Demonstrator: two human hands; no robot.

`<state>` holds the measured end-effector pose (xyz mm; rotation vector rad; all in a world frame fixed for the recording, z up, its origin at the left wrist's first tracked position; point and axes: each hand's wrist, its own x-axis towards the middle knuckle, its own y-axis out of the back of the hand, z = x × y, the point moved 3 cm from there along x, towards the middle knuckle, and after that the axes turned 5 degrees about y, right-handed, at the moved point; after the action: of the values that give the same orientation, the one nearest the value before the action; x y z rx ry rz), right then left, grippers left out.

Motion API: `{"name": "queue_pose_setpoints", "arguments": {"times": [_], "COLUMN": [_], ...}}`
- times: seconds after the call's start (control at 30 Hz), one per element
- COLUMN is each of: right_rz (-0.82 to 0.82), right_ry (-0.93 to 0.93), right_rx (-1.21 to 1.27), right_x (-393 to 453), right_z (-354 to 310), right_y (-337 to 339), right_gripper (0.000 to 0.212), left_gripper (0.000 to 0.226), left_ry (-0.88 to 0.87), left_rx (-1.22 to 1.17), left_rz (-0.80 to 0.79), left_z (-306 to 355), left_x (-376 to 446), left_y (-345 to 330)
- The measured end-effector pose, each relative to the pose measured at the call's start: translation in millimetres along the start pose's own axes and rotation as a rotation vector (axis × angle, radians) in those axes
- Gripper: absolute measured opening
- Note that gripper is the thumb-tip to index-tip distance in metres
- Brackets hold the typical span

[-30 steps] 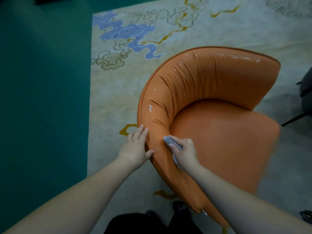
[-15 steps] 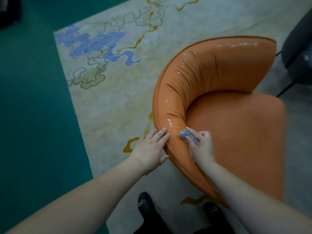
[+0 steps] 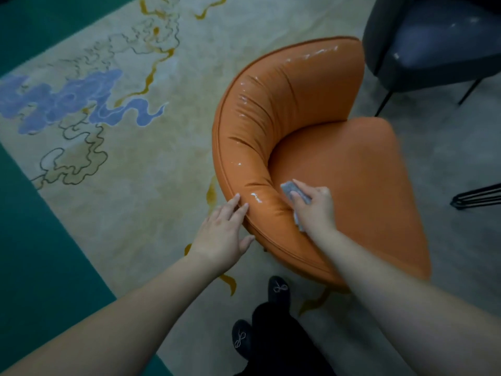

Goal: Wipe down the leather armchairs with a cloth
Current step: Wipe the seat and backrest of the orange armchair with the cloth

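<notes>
An orange leather armchair (image 3: 339,164) with a curved padded back stands on the rug, seen from above. My right hand (image 3: 314,204) holds a small grey cloth (image 3: 291,189) against the inner side of the chair's near arm, where the padding meets the seat. The cloth sticks out past my fingertips and below my palm. My left hand (image 3: 223,234) rests flat with straight fingers on the outer rim of the same arm. Wet shiny streaks show along the top of the padded back.
A dark grey-blue chair (image 3: 433,42) on thin black legs stands close behind the orange one, at the top right. Black metal legs (image 3: 477,196) of another piece show at the right edge. The patterned cream rug (image 3: 122,158) borders green floor (image 3: 35,253) on the left. My black shoes (image 3: 279,290) are below.
The view has swung left and forward, so the armchair sits further right and the dark chair has come into view. Both hands stay on the near arm; the cloth has slid slightly along the padding.
</notes>
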<state>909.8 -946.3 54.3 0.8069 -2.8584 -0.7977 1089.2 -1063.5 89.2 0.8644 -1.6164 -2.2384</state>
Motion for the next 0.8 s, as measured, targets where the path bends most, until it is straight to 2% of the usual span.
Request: {"name": "queue_pose_setpoints", "arguments": {"times": [0.07,0.13,0.17,0.27,0.3,0.43,0.47,0.53,0.57,0.7,0.73,0.8], "right_rz": [-0.069,-0.173,-0.167,-0.022,0.000,-0.219,-0.196,-0.098,-0.069,-0.216,-0.215,-0.164], "right_ry": [0.196,0.340,0.313,0.039,0.063,0.411,0.366,0.113,0.084,0.373,0.347,0.119], "right_rx": [0.031,-0.050,-0.059,-0.013,0.000,-0.038,-0.052,-0.035,-0.024,-0.029,-0.029,0.009], "right_x": [-10.8,-19.8,-15.1,9.3,12.2,-0.2,5.2,20.6,23.9,8.9,11.0,24.2], "right_z": [-19.9,-26.1,-23.4,-12.9,-15.5,-32.1,-27.3,-18.0,-16.3,-20.6,-18.8,-12.7], "right_y": [-19.5,-38.2,-41.5,-37.9,-38.1,-51.6,-50.7,-44.2,-42.1,-46.5,-43.3,-37.0], "right_gripper": [0.035,0.036,0.035,0.031,0.031,0.041,0.039,0.035,0.034,0.040,0.039,0.034], "left_gripper": [0.075,0.076,0.076,0.075,0.075,0.072,0.072,0.072,0.072,0.070,0.070,0.070], "left_ry": [0.011,-0.001,-0.013,-0.041,-0.045,-0.048,-0.052,-0.047,-0.041,-0.017,-0.019,-0.035], "left_rx": [-0.014,-0.003,0.005,0.020,0.018,-0.029,-0.036,-0.039,-0.036,-0.046,-0.044,-0.023], "left_rz": [0.034,0.033,0.027,0.025,0.024,0.018,0.014,0.007,0.005,0.002,-0.003,-0.010], "left_z": [-7.3,-12.5,-14.5,-21.7,-24.3,-31.9,-32.8,-35.4,-36.5,-40.3,-40.5,-41.4], "left_x": [7.6,12.4,14.1,19.9,22.2,35.8,39.0,44.7,47.9,59.1,59.6,59.2], "left_y": [4.9,7.8,8.8,13.4,15.8,23.1,24.6,27.5,29.3,35.2,36.2,37.5]}}
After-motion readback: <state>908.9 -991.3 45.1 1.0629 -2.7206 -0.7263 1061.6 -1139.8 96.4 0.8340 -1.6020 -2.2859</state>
